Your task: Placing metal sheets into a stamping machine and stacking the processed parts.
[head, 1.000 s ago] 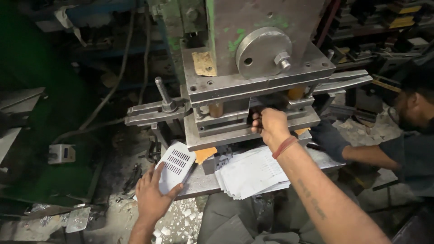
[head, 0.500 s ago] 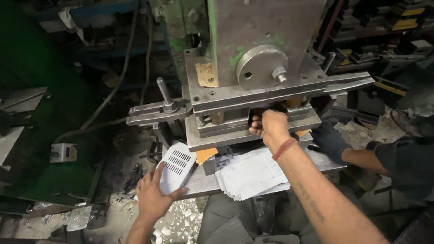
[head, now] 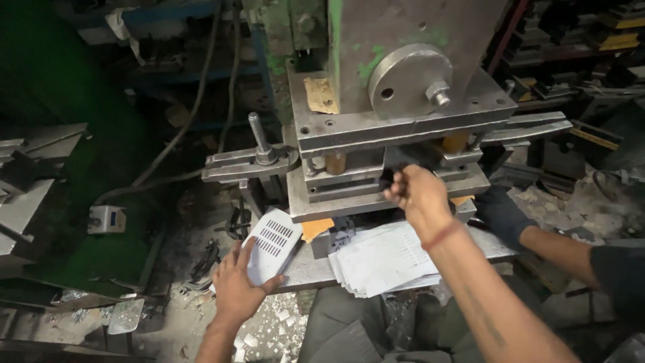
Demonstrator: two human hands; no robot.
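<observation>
The left hand (head: 236, 290), at seven o'clock, lies spread flat on a slotted metal plate (head: 271, 243). The right hand (head: 418, 195), at centre, is curled around something dark at the press (head: 376, 128).

My left hand (head: 236, 289) and forearm are bare, with no glove, sleeve or ring showing. My right hand (head: 420, 195) is bare too, and a thin reddish thread band circles its wrist. A faint dark marking runs along my right forearm's inner side.
</observation>
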